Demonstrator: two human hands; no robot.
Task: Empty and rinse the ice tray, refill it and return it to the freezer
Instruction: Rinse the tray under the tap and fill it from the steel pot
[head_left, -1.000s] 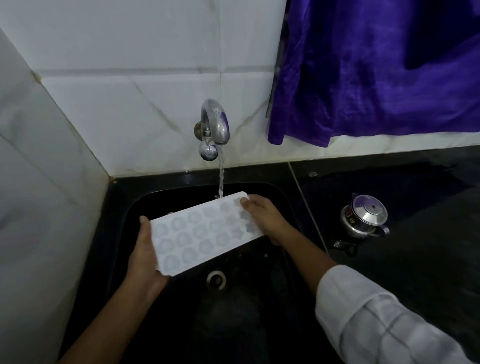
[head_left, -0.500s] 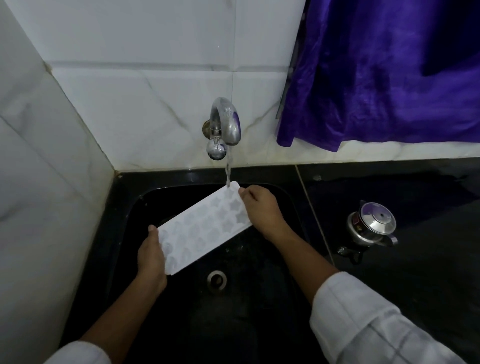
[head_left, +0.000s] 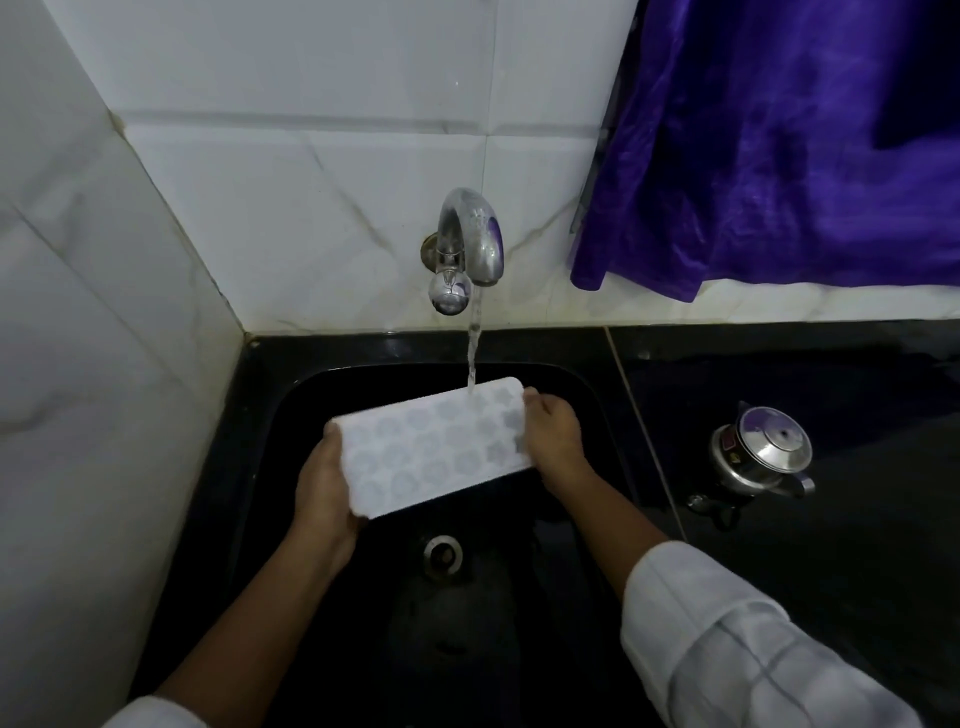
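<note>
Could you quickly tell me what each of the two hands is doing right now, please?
Left hand: grips the left end of the white plastic ice tray.
Right hand: grips the tray's right end, under the running chrome tap.

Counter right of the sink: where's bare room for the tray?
Bare counter lies between the pot and the wall, and in front of the pot. The sink is crowded: left hand and right hand hold the tray.

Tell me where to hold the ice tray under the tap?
Grip the ice tray by its short ends, one hand from each side, as the left hand and right hand do. It is long and flat, so that should steady it.
</note>
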